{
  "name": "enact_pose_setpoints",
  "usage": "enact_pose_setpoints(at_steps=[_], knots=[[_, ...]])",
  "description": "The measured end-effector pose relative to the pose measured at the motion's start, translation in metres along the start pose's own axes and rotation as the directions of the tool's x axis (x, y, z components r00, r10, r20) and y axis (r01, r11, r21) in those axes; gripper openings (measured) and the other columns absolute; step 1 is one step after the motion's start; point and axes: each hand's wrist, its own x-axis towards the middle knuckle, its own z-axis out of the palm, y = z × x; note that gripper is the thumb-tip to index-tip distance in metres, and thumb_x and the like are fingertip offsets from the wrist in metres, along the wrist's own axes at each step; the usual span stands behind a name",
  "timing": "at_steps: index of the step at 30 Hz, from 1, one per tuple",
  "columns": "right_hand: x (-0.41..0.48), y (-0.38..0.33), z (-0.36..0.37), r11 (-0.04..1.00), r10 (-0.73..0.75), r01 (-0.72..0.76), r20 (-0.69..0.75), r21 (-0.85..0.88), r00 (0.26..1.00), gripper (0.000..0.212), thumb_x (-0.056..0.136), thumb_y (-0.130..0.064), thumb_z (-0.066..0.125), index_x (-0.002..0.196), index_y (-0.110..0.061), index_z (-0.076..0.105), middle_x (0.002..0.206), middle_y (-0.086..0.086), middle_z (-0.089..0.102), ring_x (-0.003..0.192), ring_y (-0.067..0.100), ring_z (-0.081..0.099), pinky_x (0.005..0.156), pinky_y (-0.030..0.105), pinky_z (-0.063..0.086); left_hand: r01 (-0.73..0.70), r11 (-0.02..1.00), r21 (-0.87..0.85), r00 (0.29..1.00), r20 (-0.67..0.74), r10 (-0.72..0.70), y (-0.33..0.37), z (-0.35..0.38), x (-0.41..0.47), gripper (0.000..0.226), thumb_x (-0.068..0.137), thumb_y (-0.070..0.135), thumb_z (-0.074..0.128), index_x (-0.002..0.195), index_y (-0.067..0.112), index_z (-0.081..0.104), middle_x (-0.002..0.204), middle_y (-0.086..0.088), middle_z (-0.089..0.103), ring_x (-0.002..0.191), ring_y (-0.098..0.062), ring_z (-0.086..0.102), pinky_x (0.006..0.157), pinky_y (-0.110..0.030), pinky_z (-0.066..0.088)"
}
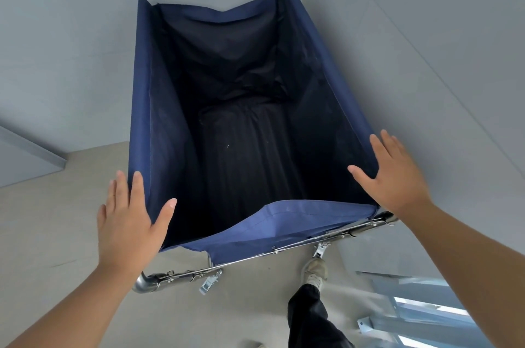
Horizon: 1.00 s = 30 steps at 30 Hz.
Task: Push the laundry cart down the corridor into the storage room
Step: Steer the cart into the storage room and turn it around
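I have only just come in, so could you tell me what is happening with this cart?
A person stands behind a blue laundry cart, both hands open and flat at its near corners: the left hand on the left rim, the right hand on the right rim. Neither grips the metal frame. It looks empty, and the cart's far end sits in a corner between grey walls.

Pale grey walls [71, 35] meeting in a corner, beige floor [71, 220], soft light
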Motion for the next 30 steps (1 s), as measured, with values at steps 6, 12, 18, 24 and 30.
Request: enact_pose_setpoints(at_steps=[6, 12, 18, 24, 30], knots=[[0.0003, -0.0006, -0.0011, 1.0, 0.014, -0.014, 0.0, 0.002, 1.0, 0.087, 0.087, -0.072, 0.036, 0.156, -0.023, 0.015, 0.167, 0.0, 0.01, 0.153, 0.02, 0.007, 0.12, 0.041, 0.018, 0.003, 1.0, -0.006, 1.0, 0.012, -0.003, 0.0018, -0.0008, -0.0004, 0.09, 0.086, 0.075, 0.02, 0.152, 0.013, 0.017, 0.16, -0.019, 0.017, 0.147, -0.034, 0.015, 0.11, -0.054, 0.027], [0.0006, -0.0018, -0.0029, 1.0, 0.027, -0.027, -0.003, 0.005, 1.0, 0.085, 0.088, -0.07, 0.039, 0.156, -0.024, 0.017, 0.167, 0.001, 0.012, 0.153, 0.02, 0.008, 0.12, 0.041, 0.019, -0.003, 1.0, -0.008, 1.0, 0.021, 0.003, 0.002, -0.0009, -0.0001, 0.091, 0.086, 0.076, 0.019, 0.152, 0.013, 0.015, 0.16, -0.019, 0.015, 0.147, -0.033, 0.014, 0.112, -0.055, 0.026], [0.0009, -0.0011, -0.0029, 1.0, 0.024, -0.024, -0.006, 0.004, 1.0, 0.085, 0.088, -0.07, 0.039, 0.156, -0.023, 0.017, 0.166, 0.002, 0.013, 0.153, 0.021, 0.01, 0.12, 0.041, 0.02, -0.002, 1.0, -0.018, 1.0, 0.016, 0.002, 0.0036, -0.0004, -0.0001, 0.09, 0.087, 0.075, 0.019, 0.152, 0.013, 0.014, 0.16, -0.019, 0.015, 0.147, -0.033, 0.014, 0.112, -0.054, 0.026], [0.0004, 0.0006, -0.0041, 0.999, 0.03, -0.03, -0.002, 0.01, 1.0, 0.086, 0.087, -0.071, 0.039, 0.156, -0.024, 0.018, 0.166, 0.001, 0.013, 0.153, 0.021, 0.01, 0.119, 0.042, 0.021, -0.006, 1.0, -0.015, 1.0, 0.018, 0.006, 0.0062, -0.002, -0.001, 0.091, 0.087, 0.075, 0.018, 0.153, 0.012, 0.014, 0.16, -0.019, 0.015, 0.148, -0.033, 0.013, 0.112, -0.053, 0.025], [0.0012, 0.0007, -0.0052, 0.999, 0.032, -0.031, -0.011, 0.014, 0.999, 0.085, 0.087, -0.07, 0.039, 0.156, -0.024, 0.019, 0.166, 0.001, 0.014, 0.153, 0.021, 0.01, 0.119, 0.043, 0.022, -0.005, 1.0, -0.013, 1.0, 0.017, 0.006, 0.0093, -0.0025, -0.0001, 0.09, 0.087, 0.074, 0.02, 0.152, 0.011, 0.015, 0.159, -0.02, 0.016, 0.147, -0.033, 0.014, 0.112, -0.054, 0.026]])
